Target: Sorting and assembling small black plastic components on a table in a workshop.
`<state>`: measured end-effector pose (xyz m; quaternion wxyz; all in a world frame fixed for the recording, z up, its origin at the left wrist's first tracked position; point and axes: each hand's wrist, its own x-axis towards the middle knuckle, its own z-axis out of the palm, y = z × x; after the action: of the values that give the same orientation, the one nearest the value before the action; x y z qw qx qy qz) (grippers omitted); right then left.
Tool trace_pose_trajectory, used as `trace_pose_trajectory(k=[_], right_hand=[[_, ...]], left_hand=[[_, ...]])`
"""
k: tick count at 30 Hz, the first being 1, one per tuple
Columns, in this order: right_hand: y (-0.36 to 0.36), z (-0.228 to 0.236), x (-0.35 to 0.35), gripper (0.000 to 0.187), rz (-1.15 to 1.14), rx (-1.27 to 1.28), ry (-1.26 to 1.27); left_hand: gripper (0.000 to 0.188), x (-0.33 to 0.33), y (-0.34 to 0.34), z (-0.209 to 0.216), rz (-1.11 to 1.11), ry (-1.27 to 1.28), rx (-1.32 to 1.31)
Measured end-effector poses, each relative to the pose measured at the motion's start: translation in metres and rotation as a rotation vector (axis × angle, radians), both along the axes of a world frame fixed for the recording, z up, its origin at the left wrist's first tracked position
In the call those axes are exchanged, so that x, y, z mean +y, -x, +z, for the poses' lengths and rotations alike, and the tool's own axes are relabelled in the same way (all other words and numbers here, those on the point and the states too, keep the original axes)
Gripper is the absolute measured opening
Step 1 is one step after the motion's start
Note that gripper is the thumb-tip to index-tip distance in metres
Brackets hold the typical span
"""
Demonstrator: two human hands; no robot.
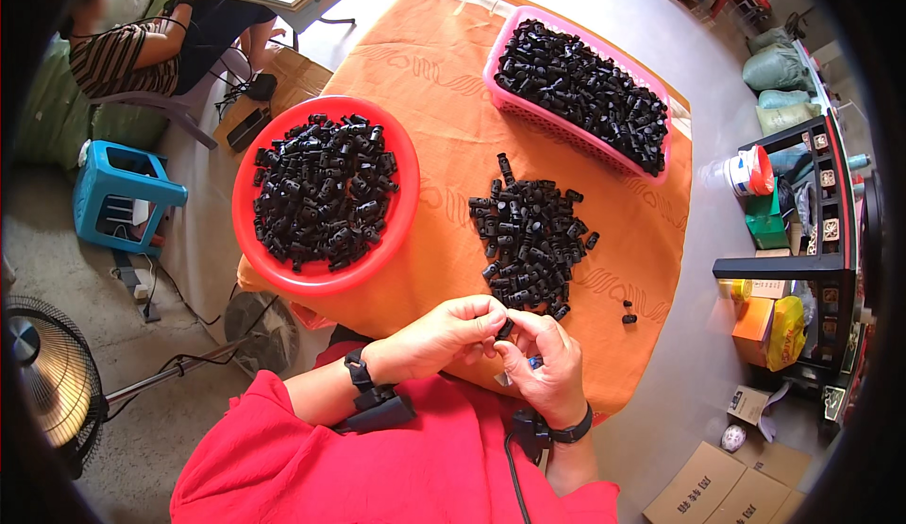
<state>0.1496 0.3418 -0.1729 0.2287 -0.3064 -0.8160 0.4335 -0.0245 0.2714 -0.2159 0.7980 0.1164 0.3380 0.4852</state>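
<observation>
The left hand (444, 337) and right hand (549, 371) meet at the near edge of the worktop (613, 359), both grips pinching one small black part (505, 329). Just beyond lies a pile of similar pieces (528, 245), right of a red basin (243, 203).

Dark printed characters on the cardboard (719, 489) — red print on the yellow bag (785, 333) — neither clearly legible

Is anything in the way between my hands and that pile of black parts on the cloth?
Nothing visible stands between your left hand or right hand and the pile; it lies just ahead on the orange cloth. The red bowl sits off left.
</observation>
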Motion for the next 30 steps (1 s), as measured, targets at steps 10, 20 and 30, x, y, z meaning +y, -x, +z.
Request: trace_pose_trajectory(k=[10,20,30], right_hand=[[0.005,0.004,-0.002,0.021,-0.103,0.095,0.092],[0.014,-0.006,-0.006,0.016,-0.277,-0.105,-0.05],[0.02,-0.005,-0.007,0.022,-0.3,-0.152,-0.149]], left_hand=[[0.027,-0.001,-0.008,0.006,0.079,-0.037,-0.034],[0.025,-0.001,-0.013,0.005,0.086,-0.054,0.018],[0.023,-0.002,-0.016,0.009,0.1,0.02,-0.01]])
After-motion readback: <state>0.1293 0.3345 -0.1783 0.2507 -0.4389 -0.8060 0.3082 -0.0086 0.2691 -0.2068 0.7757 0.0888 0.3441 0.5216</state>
